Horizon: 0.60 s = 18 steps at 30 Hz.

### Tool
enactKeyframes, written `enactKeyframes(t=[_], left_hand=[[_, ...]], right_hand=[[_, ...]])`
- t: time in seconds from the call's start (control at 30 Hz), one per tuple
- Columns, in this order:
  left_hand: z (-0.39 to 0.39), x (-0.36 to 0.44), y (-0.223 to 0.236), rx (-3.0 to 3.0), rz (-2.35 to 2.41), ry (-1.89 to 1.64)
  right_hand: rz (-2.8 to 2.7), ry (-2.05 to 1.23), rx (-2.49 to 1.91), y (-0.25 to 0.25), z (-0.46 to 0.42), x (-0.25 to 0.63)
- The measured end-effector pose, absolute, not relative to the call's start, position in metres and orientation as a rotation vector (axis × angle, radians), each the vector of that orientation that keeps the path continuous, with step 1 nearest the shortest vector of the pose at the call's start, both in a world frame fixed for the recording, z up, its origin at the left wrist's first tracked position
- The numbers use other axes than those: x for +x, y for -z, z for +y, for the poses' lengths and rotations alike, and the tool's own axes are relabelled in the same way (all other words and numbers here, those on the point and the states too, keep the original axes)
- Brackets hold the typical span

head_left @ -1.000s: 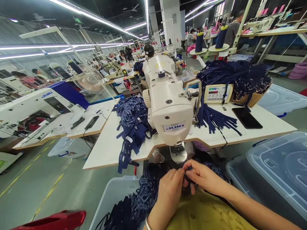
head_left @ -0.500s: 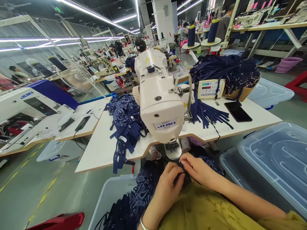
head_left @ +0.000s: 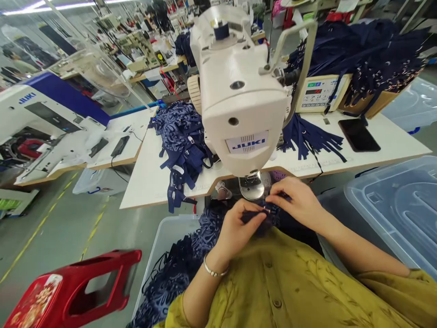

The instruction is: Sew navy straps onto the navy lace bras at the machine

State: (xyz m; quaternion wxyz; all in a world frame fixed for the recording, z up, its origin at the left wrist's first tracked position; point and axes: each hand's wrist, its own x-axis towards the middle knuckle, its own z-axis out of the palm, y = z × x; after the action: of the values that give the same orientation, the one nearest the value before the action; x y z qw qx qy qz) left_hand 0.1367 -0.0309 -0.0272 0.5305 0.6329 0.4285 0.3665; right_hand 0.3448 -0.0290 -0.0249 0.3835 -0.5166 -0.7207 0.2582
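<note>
My left hand (head_left: 239, 225) and my right hand (head_left: 296, 202) meet just below the head of the white Juki sewing machine (head_left: 239, 86). Both pinch a narrow navy strap (head_left: 254, 213) with a small metal ring at its end, held between the fingertips. The strap belongs to a navy lace garment (head_left: 208, 232) lying in my lap and trailing down into a white bin (head_left: 164, 241) at my left. A silver bracelet sits on my left wrist. The machine's round metal foot plate (head_left: 251, 187) is right above my fingers.
A heap of navy lace pieces (head_left: 184, 141) lies on the white table (head_left: 146, 177) left of the machine. Navy straps (head_left: 307, 136), a control panel (head_left: 319, 93) and a black phone (head_left: 358, 134) are to the right. A clear plastic bin (head_left: 396, 205) stands at right, a red stool (head_left: 75, 287) at lower left.
The camera has tilted down and moved closer to the machine. My hands have risen toward the machine's foot, still pinching the strap together.
</note>
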Motion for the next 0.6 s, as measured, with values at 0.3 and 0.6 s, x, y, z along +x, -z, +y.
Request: enactKeyframes(t=[0.3,0.6], left_hand=[[-0.028,0.148,0.033,1.323,1.086,-0.989],[-0.035,0.149,0.044,1.870,1.166,-1.070]], right_hand=[[-1.752,-0.967,-1.209,0.055,-0.049,0.333],[-1.293,-1.099,-1.117,0.055,-0.048,0.310]])
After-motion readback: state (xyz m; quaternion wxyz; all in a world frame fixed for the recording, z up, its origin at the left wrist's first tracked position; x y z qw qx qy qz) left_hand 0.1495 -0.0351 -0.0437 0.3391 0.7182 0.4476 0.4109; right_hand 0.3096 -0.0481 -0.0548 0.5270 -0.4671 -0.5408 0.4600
